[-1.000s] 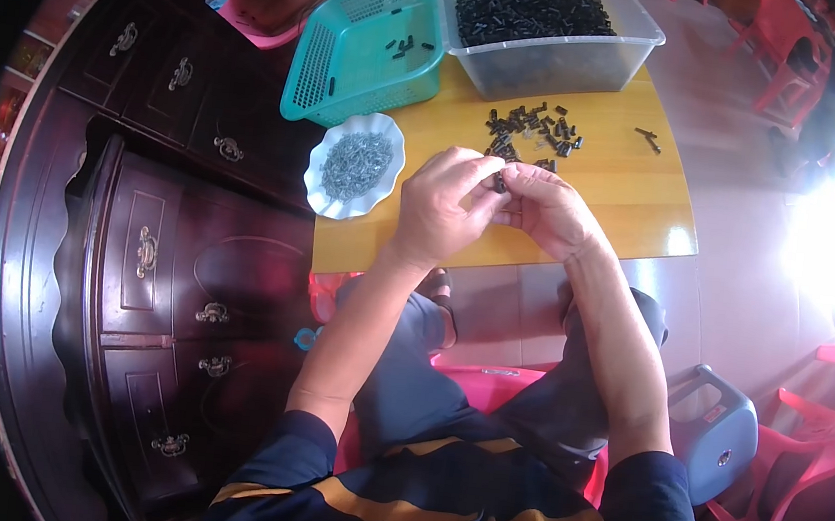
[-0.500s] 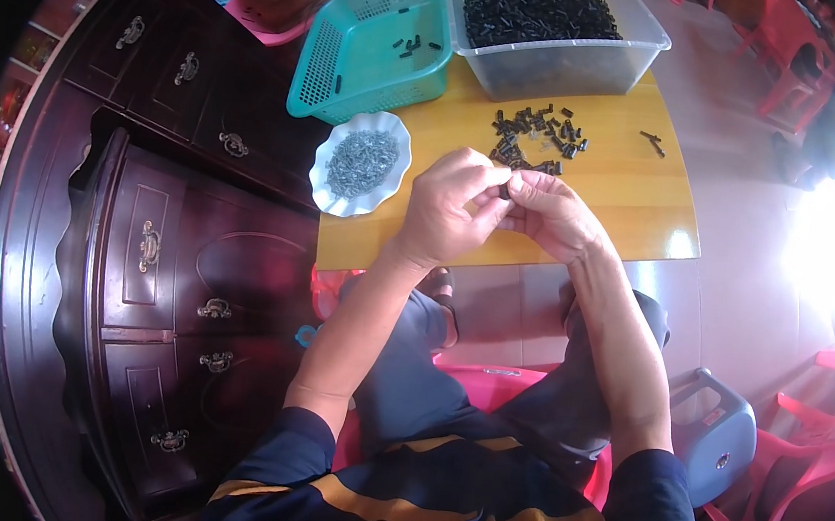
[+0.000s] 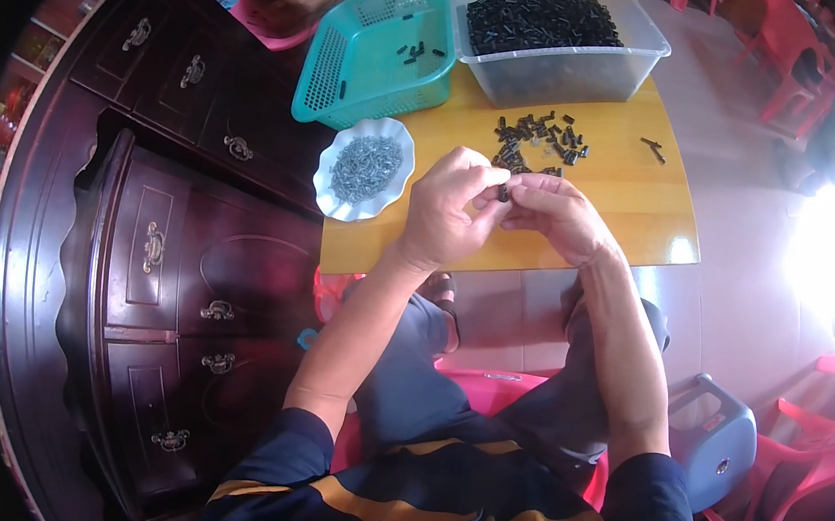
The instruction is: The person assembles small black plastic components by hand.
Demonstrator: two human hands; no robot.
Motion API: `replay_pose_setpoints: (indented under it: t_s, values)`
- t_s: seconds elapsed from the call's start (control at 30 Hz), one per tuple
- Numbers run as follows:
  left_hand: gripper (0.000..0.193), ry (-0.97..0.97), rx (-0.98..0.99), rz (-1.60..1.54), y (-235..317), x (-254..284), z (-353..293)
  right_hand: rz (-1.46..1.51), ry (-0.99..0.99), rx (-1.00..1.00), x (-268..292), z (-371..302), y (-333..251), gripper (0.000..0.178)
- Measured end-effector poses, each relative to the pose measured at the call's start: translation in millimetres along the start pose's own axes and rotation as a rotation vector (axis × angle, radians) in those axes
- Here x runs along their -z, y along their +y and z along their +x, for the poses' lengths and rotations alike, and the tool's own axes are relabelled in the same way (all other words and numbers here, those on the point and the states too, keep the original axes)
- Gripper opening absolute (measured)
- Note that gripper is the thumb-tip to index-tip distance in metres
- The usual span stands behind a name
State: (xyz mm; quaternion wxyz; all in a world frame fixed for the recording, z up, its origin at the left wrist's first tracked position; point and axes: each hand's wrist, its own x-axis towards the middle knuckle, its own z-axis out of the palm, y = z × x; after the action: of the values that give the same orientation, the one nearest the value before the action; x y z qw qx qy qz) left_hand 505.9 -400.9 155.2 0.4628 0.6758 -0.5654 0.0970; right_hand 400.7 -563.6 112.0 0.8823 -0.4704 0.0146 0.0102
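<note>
Over the desk's (image 3: 631,231) near edge, the left hand (image 3: 447,213) and right hand (image 3: 558,214) together pinched one small black part (image 3: 503,193). Beyond lay one loose pile of parts (image 3: 534,141), one white dish (image 3: 363,167), one green basket (image 3: 377,51) and one clear bin (image 3: 559,43).

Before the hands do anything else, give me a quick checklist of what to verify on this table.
1. Small black part pinched between left hand and right hand: ok.
2. Loose black parts pile on the yellow table close to both hands: ok.
3. White scalloped dish of grey screws beside the left hand: ok.
4. Clear plastic bin of black parts well filled: ok.
5. Screw seated in the part: cannot tell.
</note>
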Motion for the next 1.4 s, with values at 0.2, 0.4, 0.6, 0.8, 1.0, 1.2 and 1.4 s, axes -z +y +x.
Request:
replay_pose_setpoints:
  t_s: [0.2,0.4,0.6,0.8,1.0,1.2,1.4]
  values:
    - [0.033,-0.012,-0.011,-0.028,-1.7,-3.2,-2.5,-0.036,0.025,-0.045,1.8,0.6,1.9,0.029]
    - [0.032,-0.018,-0.012,-0.024,-4.7,-3.1,-5.3,-0.052,0.019,-0.049,1.1,2.3,4.0,0.026]
    - [0.03,-0.019,-0.029,-0.005,-5.3,-3.4,-5.0,-0.079,0.036,-0.049,0.4,0.5,0.4,0.021]
    - [0.028,-0.044,0.024,-0.006,-7.6,-3.2,-7.1,-0.182,0.083,-0.007,-2.6,2.1,-0.1,0.018]
    - [0.032,-0.246,0.151,0.037,-2.1,3.3,-12.3,-0.421,0.092,0.054,2.8,2.0,7.3,0.018]
    - [0.014,-0.381,0.478,-0.278,-3.2,17.5,-28.9,-0.589,0.023,-0.21,-3.7,-4.9,-0.9,0.021]
    - [0.007,-0.439,0.279,0.233,-48.1,54.5,-9.3,-0.595,0.123,-0.162,-3.5,-8.7,-10.7,0.02]
